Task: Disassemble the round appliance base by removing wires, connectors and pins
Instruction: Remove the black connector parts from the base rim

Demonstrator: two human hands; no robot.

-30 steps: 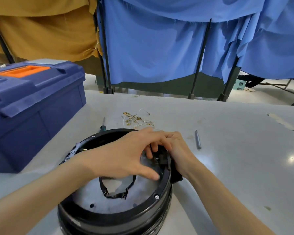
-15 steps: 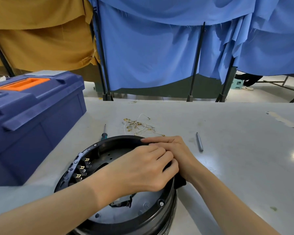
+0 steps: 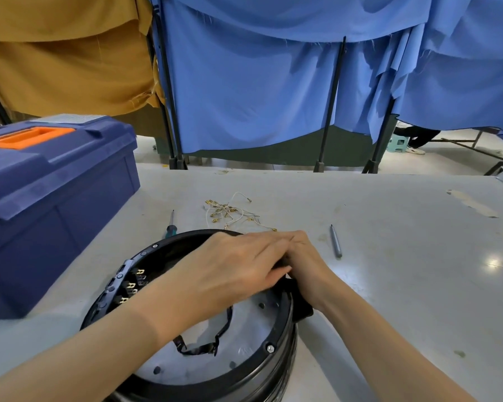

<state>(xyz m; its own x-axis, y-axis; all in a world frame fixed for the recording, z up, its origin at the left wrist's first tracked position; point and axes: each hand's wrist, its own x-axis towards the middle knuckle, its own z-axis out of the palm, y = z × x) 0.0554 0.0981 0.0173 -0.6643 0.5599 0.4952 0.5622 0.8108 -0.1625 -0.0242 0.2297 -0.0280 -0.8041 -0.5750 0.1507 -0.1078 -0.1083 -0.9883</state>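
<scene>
The round black appliance base (image 3: pixel 269 358) stands at the table's near edge, its silver inner plate (image 3: pixel 244 329) facing up. Brass terminal tabs (image 3: pixel 131 285) line the inside of the left rim, and a black strap loop (image 3: pixel 215 340) lies on the plate. My left hand (image 3: pixel 233 268) reaches across the base to its right rim, where thumb and fingers pinch a black connector piece. My right hand (image 3: pixel 305 256) curls over the same spot from the right, its fingertips hidden under the left fingers. A black side block (image 3: pixel 301 304) sticks out of the rim below my right wrist.
A pile of removed white wires with brass connectors (image 3: pixel 233 211) lies beyond the base. A green-handled screwdriver (image 3: pixel 170 224) lies to its left, a grey metal pin (image 3: pixel 335 242) to its right. A blue toolbox (image 3: pixel 55 198) stands on the left. Blue and tan curtains hang behind the table.
My left hand went from spread over the plate to a curled fist, and now lies flatter with fingers reaching right. More of the silver plate and the strap shows. My right hand stayed at the rim.
</scene>
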